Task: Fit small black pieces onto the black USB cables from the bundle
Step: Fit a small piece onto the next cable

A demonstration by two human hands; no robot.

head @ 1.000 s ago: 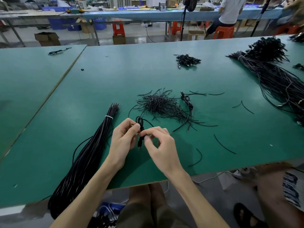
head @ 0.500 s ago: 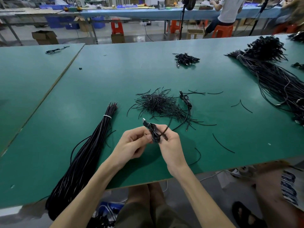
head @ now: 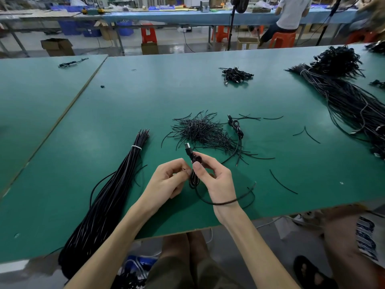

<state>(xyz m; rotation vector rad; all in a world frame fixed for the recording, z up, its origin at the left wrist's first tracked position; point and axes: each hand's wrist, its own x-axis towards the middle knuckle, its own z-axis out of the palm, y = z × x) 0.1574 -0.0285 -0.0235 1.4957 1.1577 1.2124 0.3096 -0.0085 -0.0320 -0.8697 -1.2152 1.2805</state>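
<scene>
No writing can be read: the white print on the patterned blue and white cloth [head: 366,238], far off to the right of our right wrist, is too blurred. Our right hand [head: 216,180] grips a coiled black USB cable [head: 192,181], thumb pressed on the front of the coil and the other fingers curled behind it. Its silver-tipped plug [head: 187,147] sticks up past the fingertips, and the loose tail swings down and crosses over the right wrist. Our left hand [head: 166,182] is curled, its thumb and forefinger tips drawn together just beside the right thumb. A dark sliver shows at those tips, and we cannot tell whether they pinch a piece. Both hands hover over the green table top [head: 145,97]. Just beyond the fingertips lies the heap of short thin black pieces [head: 202,132], with a second looped black cable [head: 236,127] at its right edge. Left of the left hand runs the long bundle of black cables [head: 116,184], bound with a white tie [head: 136,147]. One stray black piece [head: 283,182] lies right of the right hand. Far beyond are a small pile of wound cables [head: 236,74] and a big dark cable mass [head: 343,97].
</scene>
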